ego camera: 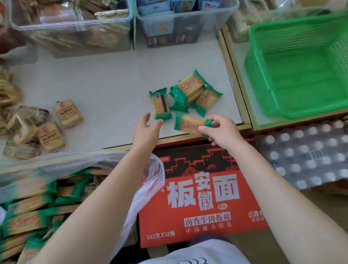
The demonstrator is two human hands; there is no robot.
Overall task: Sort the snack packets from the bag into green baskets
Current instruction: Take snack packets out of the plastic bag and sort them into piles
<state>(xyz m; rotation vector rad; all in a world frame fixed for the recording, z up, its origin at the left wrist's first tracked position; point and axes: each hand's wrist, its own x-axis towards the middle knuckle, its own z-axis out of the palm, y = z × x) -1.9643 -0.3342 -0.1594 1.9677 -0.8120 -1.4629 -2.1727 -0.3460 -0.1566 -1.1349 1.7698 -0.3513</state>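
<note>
Head-worn wide-angle view, looking steeply down, close over shelf (99, 79)

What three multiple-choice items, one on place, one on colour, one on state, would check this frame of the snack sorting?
1. Where is the green basket?
A. On the shelf right of the green packets
B. On the floor
C. Inside the plastic bag

2. What colour are the ends of the packet in the right hand?
A. Red
B. Green
C. Blue

3. What is the left hand doing?
A. Gripping a bottle
B. Pinching the bag
C. Reaching open, holding nothing

Answers: 1 A, it sits on the shelf at the right; 2 B, both wrapper ends are green; 3 C, its fingers are spread with no grip on anything.
</note>
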